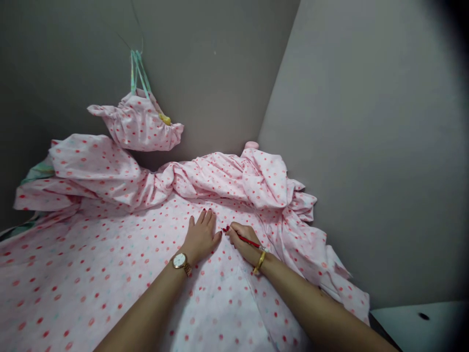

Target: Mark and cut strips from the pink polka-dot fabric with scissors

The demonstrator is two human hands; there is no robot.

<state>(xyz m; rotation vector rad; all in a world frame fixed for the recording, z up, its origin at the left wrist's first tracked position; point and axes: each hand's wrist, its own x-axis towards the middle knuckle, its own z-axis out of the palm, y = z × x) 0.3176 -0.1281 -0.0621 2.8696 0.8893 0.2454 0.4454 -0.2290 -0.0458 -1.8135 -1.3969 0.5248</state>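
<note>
Nearest to the camera, two forearms (144, 305) reach up from the bottom edge, over a pink cloth (120, 244) with red dots. At the left this cloth spreads wide, and behind it lies in thick folds. Above these folds, a gathered bundle (139, 124) of similar dotted cloth hangs by green straps (133, 73) against the wall (220, 88). Next comes the left hand (202, 236), with a watch (179, 260) at its wrist; its grip is open, the palm down upon the cloth, and it holds nothing. Just beside it, the right hand (245, 242) has its grip closed around a slim red pen (249, 241), or a tool much like one, held as for writing. The tip points toward the left hand, low over the cloth; whether it touches, I cannot tell. Farther right, the cloth is rumpled along the wall.

In my judgement, the step in hand is careful work with the point on this cloth. The next move would call for a flat, steady surface under the left palm and light control of the tip.
</note>
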